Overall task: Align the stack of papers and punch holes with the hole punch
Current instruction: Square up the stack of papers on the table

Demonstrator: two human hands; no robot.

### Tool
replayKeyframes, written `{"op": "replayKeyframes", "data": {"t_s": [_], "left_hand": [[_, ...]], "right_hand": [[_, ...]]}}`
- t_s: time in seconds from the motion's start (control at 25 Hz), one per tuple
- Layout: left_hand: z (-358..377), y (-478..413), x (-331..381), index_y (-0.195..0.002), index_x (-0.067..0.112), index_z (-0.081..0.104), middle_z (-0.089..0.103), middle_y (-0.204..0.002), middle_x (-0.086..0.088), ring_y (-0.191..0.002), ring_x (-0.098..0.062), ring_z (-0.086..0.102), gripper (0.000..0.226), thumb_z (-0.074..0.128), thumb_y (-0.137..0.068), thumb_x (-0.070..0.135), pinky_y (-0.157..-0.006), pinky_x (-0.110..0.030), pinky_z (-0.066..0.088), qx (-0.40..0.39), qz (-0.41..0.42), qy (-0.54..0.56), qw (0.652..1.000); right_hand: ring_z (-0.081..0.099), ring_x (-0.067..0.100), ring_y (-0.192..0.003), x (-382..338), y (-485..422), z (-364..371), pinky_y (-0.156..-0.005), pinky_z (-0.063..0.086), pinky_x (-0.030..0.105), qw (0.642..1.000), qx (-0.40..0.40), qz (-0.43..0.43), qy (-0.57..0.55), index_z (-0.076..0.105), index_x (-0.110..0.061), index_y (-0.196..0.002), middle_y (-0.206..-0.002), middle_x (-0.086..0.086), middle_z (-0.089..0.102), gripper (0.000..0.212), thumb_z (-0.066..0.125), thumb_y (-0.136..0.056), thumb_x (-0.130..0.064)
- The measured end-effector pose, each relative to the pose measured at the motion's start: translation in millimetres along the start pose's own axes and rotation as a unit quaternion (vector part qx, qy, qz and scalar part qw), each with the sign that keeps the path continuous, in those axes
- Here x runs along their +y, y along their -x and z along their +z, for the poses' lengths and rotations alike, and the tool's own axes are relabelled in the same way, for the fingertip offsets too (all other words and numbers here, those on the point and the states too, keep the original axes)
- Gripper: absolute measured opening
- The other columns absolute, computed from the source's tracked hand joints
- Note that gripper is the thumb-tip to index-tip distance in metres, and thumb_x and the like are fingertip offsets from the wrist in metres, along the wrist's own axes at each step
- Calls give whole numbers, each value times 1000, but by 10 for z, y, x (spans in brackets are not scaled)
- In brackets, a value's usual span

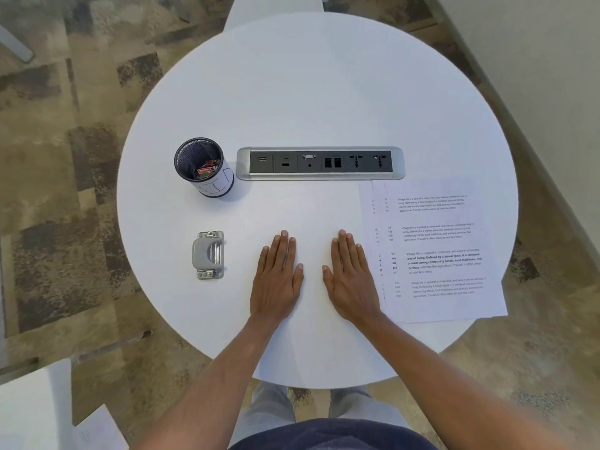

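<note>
A loose stack of printed papers [435, 251] lies fanned out on the right side of the round white table [308, 92], its sheets offset from one another and its near right corner hanging past the table edge. A grey metal hole punch [210, 254] sits on the left side of the table. My left hand [277, 277] rests flat, palm down, to the right of the punch. My right hand [350, 277] lies flat too, just left of the papers, its outer edge close to the stack. Neither hand holds anything.
A black mesh pen cup [203, 167] with small items inside stands behind the punch. A recessed power and data socket strip [320, 163] runs across the table's middle. Patterned carpet surrounds the table; another white surface with paper [35, 414] is at the lower left.
</note>
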State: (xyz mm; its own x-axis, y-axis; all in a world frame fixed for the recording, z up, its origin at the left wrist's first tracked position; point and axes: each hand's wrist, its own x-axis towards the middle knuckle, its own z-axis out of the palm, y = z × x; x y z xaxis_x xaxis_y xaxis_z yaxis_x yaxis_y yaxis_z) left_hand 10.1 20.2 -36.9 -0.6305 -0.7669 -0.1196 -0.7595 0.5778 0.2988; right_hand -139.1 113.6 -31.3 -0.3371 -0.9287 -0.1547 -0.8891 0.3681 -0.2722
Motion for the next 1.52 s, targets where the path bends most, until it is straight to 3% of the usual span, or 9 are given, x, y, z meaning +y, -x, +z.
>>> {"op": "replayKeyframes", "data": {"t_s": [0.4,0.56,0.64,0.76,0.92,1.04,1.2,1.36,1.52], "left_hand": [[-37,-15,27,-151,9,25,20,-161,-8,-149,-20,16,56,35,-98,28,-121,-39,15,8,2,1,1000],[-122,-103,122,-133,1,51,49,-143,-19,-133,-33,46,44,53,-90,13,-109,-44,38,30,1,9,1000],[-168,-183,242,-119,0,60,62,-125,-17,-113,-35,61,35,58,-84,3,-95,-43,49,44,4,40,998],[-234,-309,552,-117,3,61,67,-116,-11,-99,-30,64,33,58,-84,2,-87,-37,50,18,33,97,995],[-222,-472,1027,-126,8,54,58,-127,-7,-109,-27,58,38,54,-88,11,-91,-36,48,-28,79,161,983],[-199,-633,1433,-133,12,46,44,-136,-2,-112,-21,56,43,55,-91,15,-89,-34,51,-50,-1,273,961],[-139,-736,1813,-141,14,35,31,-144,-2,-119,-22,52,54,55,-90,17,-84,-30,46,-68,-112,299,945],[-74,-704,1933,-147,11,21,27,-148,-9,-134,-27,34,71,58,-87,20,-89,-37,44,-89,-208,253,941],[-64,-687,1988,-146,6,20,28,-143,-14,-128,-32,35,83,69,-82,28,-86,-42,50,-91,-232,206,946]], "right_hand": [[12,31,-152,37,0,38,-124,12,44,999,23,-16,-29,22,3,-152,-162,20,16,61,33,-103,-30],[25,37,-148,7,-31,-80,-121,23,48,998,30,-12,-49,35,7,-147,-157,24,29,57,51,-99,-20],[43,40,-139,29,-89,-212,-113,37,49,996,39,-4,-80,44,7,-141,-149,25,44,51,57,-96,-13],[67,37,-102,165,-167,-487,-81,58,45,985,97,6,-146,58,2,-124,-121,19,66,33,59,-93,-6],[65,32,-94,651,-244,-853,-78,54,43,950,188,134,-210,64,-3,-112,-112,13,64,21,57,-93,-9],[62,35,-102,1307,-209,-1095,-89,50,48,903,230,284,-227,61,-2,-115,-119,16,59,25,60,-91,-9],[52,39,-118,2001,-26,-1211,-100,40,47,901,119,401,-112,55,3,-124,-130,22,51,39,59,-94,-22],[46,41,-119,2123,32,-1152,-100,37,47,905,47,418,-57,54,6,-117,-129,24,49,53,59,-94,-41],[46,44,-117,2093,3,-1113,-99,38,50,911,46,407,-44,55,9,-113,-127,26,50,59,58,-93,-47]]}}
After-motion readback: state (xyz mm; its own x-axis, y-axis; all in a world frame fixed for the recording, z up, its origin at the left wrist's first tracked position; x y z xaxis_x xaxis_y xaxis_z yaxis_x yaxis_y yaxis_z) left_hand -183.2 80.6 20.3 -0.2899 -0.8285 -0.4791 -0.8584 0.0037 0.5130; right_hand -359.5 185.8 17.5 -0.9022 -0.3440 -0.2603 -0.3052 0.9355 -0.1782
